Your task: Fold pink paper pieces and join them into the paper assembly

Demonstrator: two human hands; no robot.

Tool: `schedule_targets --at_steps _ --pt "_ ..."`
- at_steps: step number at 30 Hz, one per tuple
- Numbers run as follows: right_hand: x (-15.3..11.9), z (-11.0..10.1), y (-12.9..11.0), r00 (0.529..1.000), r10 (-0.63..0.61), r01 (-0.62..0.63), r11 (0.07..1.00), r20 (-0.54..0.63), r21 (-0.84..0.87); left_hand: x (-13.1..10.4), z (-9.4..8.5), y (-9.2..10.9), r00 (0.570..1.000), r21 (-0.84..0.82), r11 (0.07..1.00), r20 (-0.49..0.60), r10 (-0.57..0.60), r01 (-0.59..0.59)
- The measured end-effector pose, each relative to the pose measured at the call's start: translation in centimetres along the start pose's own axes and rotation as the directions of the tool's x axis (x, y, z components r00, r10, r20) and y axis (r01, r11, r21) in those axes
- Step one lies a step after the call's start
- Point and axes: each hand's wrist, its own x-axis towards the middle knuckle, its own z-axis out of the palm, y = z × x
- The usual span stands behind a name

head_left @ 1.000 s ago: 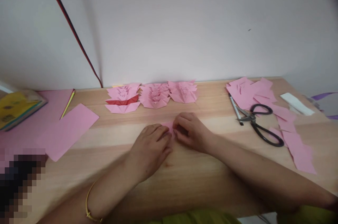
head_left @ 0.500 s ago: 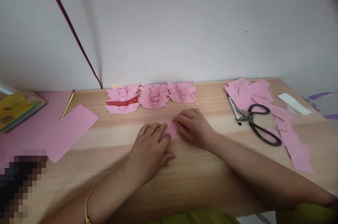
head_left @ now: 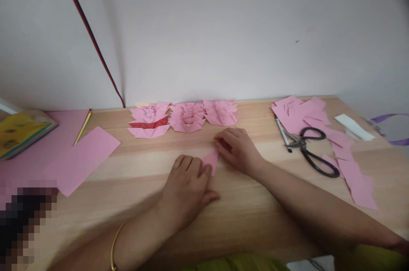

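A small piece of pink paper [head_left: 211, 162] lies on the wooden table in front of me, its visible part shaped like a triangle. My left hand [head_left: 187, 188] presses it down from the left, with bent fingers covering its left part and the thumb pointing right. My right hand [head_left: 238, 151] is at the paper's upper right corner, fingers curled and thumb tip by the corner. Behind my hands stand three groups of folded pink paper pieces: a left group [head_left: 148, 130] with one red piece, a middle group [head_left: 187, 122] and a right group [head_left: 220, 115].
Black-handled scissors [head_left: 302, 145] and a marker pen [head_left: 283, 134] lie to the right beside loose pink papers [head_left: 358, 181] and a white strip [head_left: 354, 127]. At left are a pink sheet [head_left: 91, 160], a yellow pencil [head_left: 82, 128] and a yellow packet [head_left: 22, 132].
My left hand has shifted slightly right and nearer to me. The pink paper has turned and shows a longer pointed corner. My right hand's fingers have moved up off most of it.
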Motion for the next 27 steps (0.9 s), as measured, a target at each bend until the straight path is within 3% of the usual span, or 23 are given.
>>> schedule_targets --at_steps 6,11,20,27 --pt "-0.4 0.2 -0.9 0.996 -0.011 0.003 0.996 0.089 0.085 -0.4 0.4 1.0 0.999 0.007 0.999 0.038 -0.038 0.038" --pt "-0.5 -0.2 -1.6 0.985 -0.054 0.051 0.998 0.165 0.022 -0.6 0.5 1.3 0.998 0.020 0.999 0.042 -0.043 0.042" --pt "-0.2 -0.3 -0.8 0.988 -0.054 0.054 0.999 0.146 0.003 -1.0 0.9 1.9 0.999 0.054 0.998 -0.021 0.036 -0.035" --pt "-0.4 0.0 -2.1 0.978 -0.033 0.020 0.998 0.206 0.065 -1.5 1.3 2.6 0.998 0.067 0.997 -0.033 0.045 -0.043"
